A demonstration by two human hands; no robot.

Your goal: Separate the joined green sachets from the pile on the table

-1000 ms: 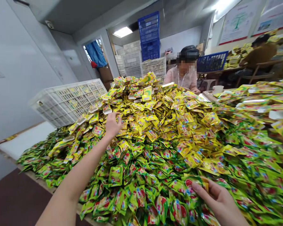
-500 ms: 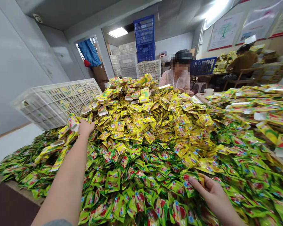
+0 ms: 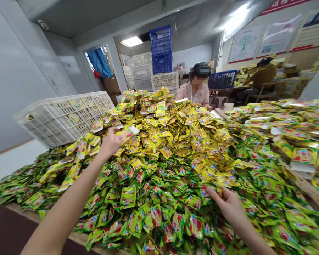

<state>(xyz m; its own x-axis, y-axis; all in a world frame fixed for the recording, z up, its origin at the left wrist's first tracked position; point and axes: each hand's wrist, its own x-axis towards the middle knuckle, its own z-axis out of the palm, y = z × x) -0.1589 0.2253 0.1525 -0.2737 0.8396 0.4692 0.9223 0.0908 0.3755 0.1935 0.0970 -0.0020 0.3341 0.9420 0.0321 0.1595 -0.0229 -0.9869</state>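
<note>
My left hand is closed on a small yellow carton, whose white end flap points right. Below it spreads a heap of yellow sachets. At lower right, my right hand pinches a green sachet with a red fruit picture between thumb and fingers. A bit of yellow shows behind that thumb; I cannot tell whether it is a held sachet. Green sachets cover the near part of the table. Further yellow cartons lie to the left of my left hand.
A white plastic crate stands tilted at the left. Cartons are piled at the right behind a wooden strip. Across the heap sits a person; another person sits farther back. Blue crates are stacked behind.
My left hand has moved right, away from the cartons at the left, and now carries a carton over the heap. My right hand keeps its pinch on the green sachet. The view has shifted slightly.
</note>
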